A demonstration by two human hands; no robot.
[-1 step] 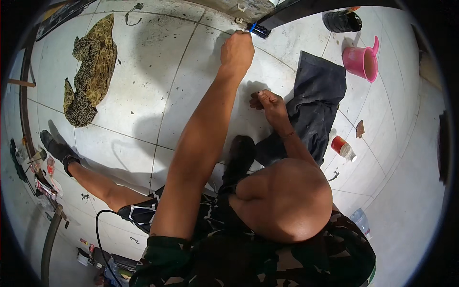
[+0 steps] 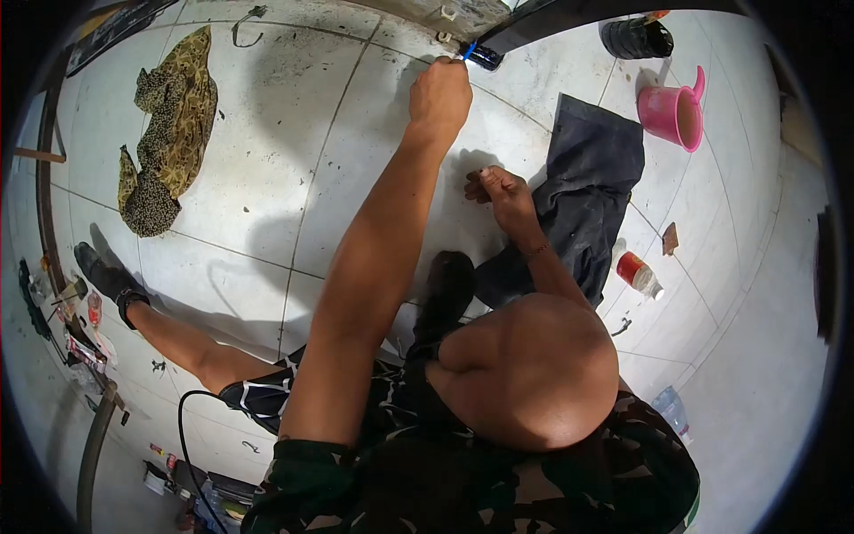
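1. I am seeing almost no change from the earlier frame: the left hand (image 2: 441,94) is keeping its place near the far edge of the tiled floor (image 2: 240,165), and its forearm is holding the same line.
2. That hand is closing around a thin blue stick (image 2: 471,50) (only its far part is showing), which is reaching to a glossy black piece (image 2: 486,59) at the foot of a dark beam (image 2: 569,25).
3. The right hand (image 2: 509,200) is also staying where it was, hanging near the dark cloth (image 2: 594,151); its fingers are curling in with the thumb against them, and I cannot tell whether they are gripping anything.
4. Toward the floor's right edge, the pink dipper (image 2: 663,113), the black container (image 2: 627,41) and the red-labelled bottle (image 2: 635,271) are resting as before, and so is the patterned cloth (image 2: 182,116) toward the far left corner.
5. The fist is hiding the near end of the stick, and I am not making out whether its tip is touching the black piece.
6. The raised knee (image 2: 551,365) is covering part of the right forearm, and the dark rim is cutting off the clutter (image 2: 84,351) along the left edge.
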